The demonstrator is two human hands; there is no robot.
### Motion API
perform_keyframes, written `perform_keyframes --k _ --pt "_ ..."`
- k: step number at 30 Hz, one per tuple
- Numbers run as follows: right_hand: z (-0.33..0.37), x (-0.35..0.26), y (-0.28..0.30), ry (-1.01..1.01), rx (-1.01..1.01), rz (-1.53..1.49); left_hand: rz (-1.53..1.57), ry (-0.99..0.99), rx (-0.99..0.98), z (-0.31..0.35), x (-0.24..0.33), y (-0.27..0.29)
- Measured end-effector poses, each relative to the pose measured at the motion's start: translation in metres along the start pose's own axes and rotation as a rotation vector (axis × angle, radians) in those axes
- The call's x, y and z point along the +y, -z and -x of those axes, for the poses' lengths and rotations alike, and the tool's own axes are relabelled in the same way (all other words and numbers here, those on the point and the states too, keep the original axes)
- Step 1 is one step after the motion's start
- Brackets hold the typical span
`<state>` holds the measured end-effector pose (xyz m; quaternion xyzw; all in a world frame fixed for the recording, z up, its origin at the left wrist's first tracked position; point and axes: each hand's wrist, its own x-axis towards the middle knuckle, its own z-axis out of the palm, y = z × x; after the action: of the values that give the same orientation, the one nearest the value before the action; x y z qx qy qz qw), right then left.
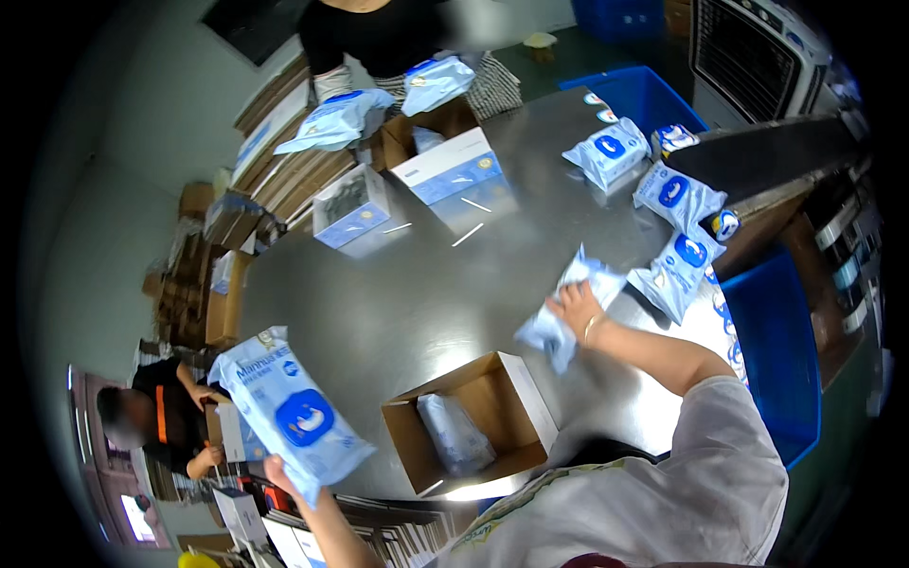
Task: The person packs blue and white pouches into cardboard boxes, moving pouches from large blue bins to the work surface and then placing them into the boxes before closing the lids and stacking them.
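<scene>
Held up at the lower left is a light blue soft plastic pack (298, 417) with a dark blue oval on its front; my left hand (284, 481) is closed on its lower end. My right hand (579, 314) grips a second light blue pack (544, 333) from above, low over the metal table. Between my two arms, at the table's near edge, stands an open cardboard box (525, 402), white outside and brown inside. One similar pack (453, 435) lies in it, against the left side.
Several more packs (677, 194) lie at the table's right, beside blue bins (772, 350). Across the metal table (379, 293), a person (379, 43) handles packs over an open box (454, 170); a smaller box (352, 208) stands beside it. Another person (166, 417) works far left.
</scene>
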<state>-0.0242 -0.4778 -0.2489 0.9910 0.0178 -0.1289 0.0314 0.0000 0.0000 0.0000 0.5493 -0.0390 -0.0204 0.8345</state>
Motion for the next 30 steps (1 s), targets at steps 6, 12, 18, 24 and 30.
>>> perform_keyframes --k 6,12,18,24,30 --pt "0.039 0.022 0.019 0.31 0.234 0.033 0.274 -0.033 -0.054 0.078 -0.078 -0.05" --pt "0.087 0.043 0.031 -0.03 -0.003 -0.606 0.509 -0.007 -0.221 0.122 -0.068 -0.078" --pt "0.154 0.047 0.068 0.107 -0.207 -2.638 0.308 -0.059 -0.001 0.14 -0.086 -0.05" --pt "0.136 -0.076 0.148 0.232 -0.099 -2.662 0.383 0.119 -0.288 0.068 -0.112 -0.051" --pt "0.118 -0.124 0.11 0.201 -0.325 -2.777 0.525 0.335 -0.199 0.082 -0.14 -0.03"
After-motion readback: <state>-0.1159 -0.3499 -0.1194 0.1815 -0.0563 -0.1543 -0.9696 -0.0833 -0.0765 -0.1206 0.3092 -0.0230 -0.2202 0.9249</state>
